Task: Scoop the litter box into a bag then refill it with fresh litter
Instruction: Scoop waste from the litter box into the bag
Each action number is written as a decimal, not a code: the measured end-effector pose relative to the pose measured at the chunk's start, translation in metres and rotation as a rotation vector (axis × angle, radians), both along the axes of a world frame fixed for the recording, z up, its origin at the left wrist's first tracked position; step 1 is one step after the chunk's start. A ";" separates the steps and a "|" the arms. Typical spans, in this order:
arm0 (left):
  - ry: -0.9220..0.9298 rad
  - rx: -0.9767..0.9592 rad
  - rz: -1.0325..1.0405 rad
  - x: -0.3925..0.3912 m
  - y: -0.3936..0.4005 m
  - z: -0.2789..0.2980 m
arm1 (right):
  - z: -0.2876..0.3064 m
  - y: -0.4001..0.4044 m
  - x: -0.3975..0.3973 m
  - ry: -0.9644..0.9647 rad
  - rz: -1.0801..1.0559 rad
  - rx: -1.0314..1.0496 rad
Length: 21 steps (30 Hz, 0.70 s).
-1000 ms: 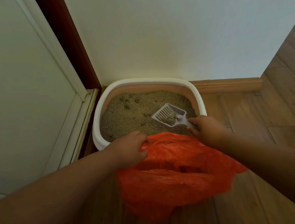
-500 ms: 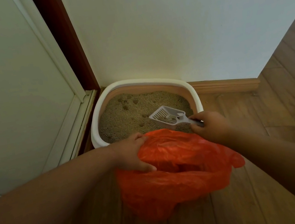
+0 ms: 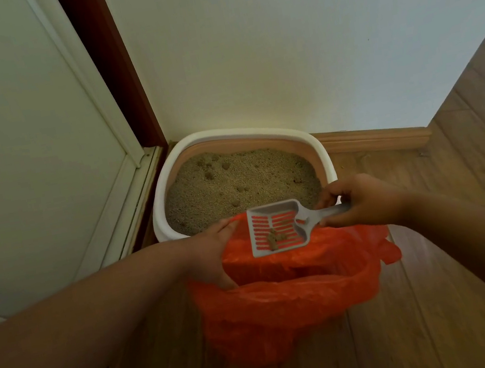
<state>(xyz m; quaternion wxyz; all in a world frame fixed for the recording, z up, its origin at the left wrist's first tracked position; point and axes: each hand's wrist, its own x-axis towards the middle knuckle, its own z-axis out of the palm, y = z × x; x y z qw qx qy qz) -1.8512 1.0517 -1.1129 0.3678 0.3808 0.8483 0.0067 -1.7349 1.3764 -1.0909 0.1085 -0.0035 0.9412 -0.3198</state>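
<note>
The bag (image 3: pixel 288 305) sat open on the floor (image 3: pixel 422 330). The left hand (image 3: pixel 212 257) gripped its rim. The right hand (image 3: pixel 357 199) pinched the scoop (image 3: pixel 276 226), holding clumps (image 3: pixel 275 238) over the bag. Beyond lay the box (image 3: pixel 322 150) of litter (image 3: pixel 241 184).

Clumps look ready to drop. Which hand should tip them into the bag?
Right hand: it grips the grey slotted plastic scoop above the orange plastic bag. Left hand holds the bag's rim open.

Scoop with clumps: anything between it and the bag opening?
Nothing visible. The scoop, held by the right hand, hovers over the open mouth of the orange bag; the left hand grips the bag's left rim, beside the drop path. Clumps sit on the slotted blade.
</note>
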 end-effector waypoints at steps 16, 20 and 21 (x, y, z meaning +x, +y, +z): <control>0.015 0.034 -0.007 0.000 0.002 0.000 | 0.034 -0.036 -0.006 0.243 0.580 0.604; 0.018 0.019 -0.006 -0.001 0.002 0.000 | 0.031 -0.034 -0.004 0.268 0.570 0.591; 0.018 0.015 -0.006 -0.001 0.002 0.000 | 0.030 -0.035 -0.004 0.291 0.589 0.597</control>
